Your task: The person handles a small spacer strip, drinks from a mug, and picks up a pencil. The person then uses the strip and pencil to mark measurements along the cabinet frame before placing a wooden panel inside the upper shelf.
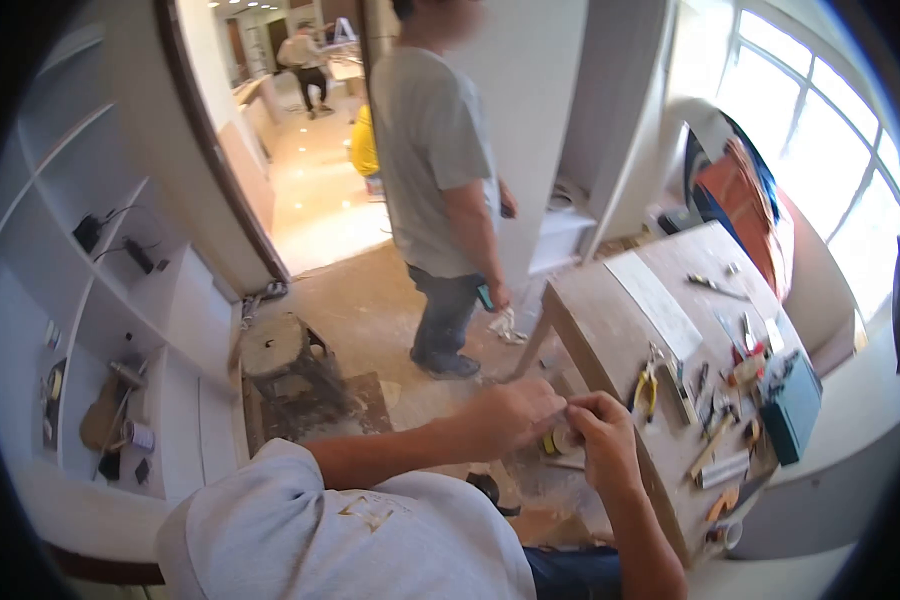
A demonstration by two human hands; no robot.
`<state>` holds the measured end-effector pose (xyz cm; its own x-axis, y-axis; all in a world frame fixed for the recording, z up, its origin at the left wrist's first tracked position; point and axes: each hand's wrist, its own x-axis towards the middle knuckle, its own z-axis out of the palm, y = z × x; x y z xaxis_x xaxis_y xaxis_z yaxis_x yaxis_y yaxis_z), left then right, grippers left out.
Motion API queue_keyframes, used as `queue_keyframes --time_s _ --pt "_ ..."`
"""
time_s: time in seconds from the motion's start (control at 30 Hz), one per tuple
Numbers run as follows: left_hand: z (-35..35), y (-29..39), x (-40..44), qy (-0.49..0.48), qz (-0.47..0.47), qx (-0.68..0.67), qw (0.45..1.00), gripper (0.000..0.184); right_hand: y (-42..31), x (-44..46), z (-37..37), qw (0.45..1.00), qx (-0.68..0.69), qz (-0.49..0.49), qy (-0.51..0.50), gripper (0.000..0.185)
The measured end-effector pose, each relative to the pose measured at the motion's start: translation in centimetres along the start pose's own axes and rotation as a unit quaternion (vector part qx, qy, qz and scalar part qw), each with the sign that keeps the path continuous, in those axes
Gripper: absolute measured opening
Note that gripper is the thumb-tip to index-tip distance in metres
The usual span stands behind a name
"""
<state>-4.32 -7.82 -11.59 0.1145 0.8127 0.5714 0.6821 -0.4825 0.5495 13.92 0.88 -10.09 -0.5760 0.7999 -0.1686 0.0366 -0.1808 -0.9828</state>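
Observation:
My left hand (518, 412) and my right hand (604, 428) meet in front of my chest, beside the near left edge of the wooden table (595, 287). Both are closed, with fingertips pinched together almost touching. Whatever lies between them is too small to name, and the left hand is slightly blurred. Close to the right hand on the tabletop are yellow-handled pliers (647, 388) and a long narrow block-like tool (682, 392). Below the hands, a yellowish roll (550, 441) shows partly behind my fingers.
The table also carries a hammer (712, 447), a teal toolbox (792, 408), a pale strip (655, 300) and several loose tools. A person (435, 170) stands beyond it. At left are a dusty stool (288, 352) and shelves (120, 320).

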Motion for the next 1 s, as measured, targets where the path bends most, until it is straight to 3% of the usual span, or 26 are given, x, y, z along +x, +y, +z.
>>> queue_keyframes --time_s 0.13,0.2,0.53,0.63,0.7,0.73,0.8,0.83,1.0 --pt "-0.8 -0.4 -0.2 0.006 0.057 0.078 0.995 0.022 0.6 0.9 -0.2 0.999 0.029 0.032 0.012 0.010" --pt "-0.5 -0.6 -0.6 -0.053 -0.014 -0.008 0.998 0.023 0.8 1.1 0.1 0.998 0.062 0.025 -0.006 0.009" --pt "0.4 -2.5 -2.5 0.012 0.056 0.065 0.996 0.028 1.8 1.7 1.3 0.997 0.062 0.035 -0.005 0.009" --pt "-0.1 -1.6 -2.4 0.003 0.003 -0.023 1.000 0.030 1.6 1.7 1.4 0.999 0.032 0.012 -0.009 0.009" --pt "-0.7 -1.1 -2.0 0.033 -0.123 -0.148 0.981 0.032 1.1 1.7 1.5 1.000 -0.017 -0.021 -0.013 0.011" --pt "-1.0 -1.2 -1.8 0.033 -0.122 -0.148 0.981 0.032 0.7 1.7 1.8 1.000 -0.017 -0.022 -0.012 0.011" --pt "-1.3 -1.7 -1.1 -0.024 -0.292 -0.409 0.865 0.031 0.0 1.0 2.2 0.992 -0.107 -0.066 -0.015 0.013" --pt "-1.2 -2.0 -0.9 -0.044 -0.315 -0.465 0.826 0.029 0.1 0.9 2.1 0.992 -0.106 -0.065 -0.005 0.013" --pt "-0.7 -2.7 -0.9 -0.054 -0.324 -0.443 0.834 0.022 1.0 1.4 2.0 0.977 -0.181 -0.116 0.002 0.010"
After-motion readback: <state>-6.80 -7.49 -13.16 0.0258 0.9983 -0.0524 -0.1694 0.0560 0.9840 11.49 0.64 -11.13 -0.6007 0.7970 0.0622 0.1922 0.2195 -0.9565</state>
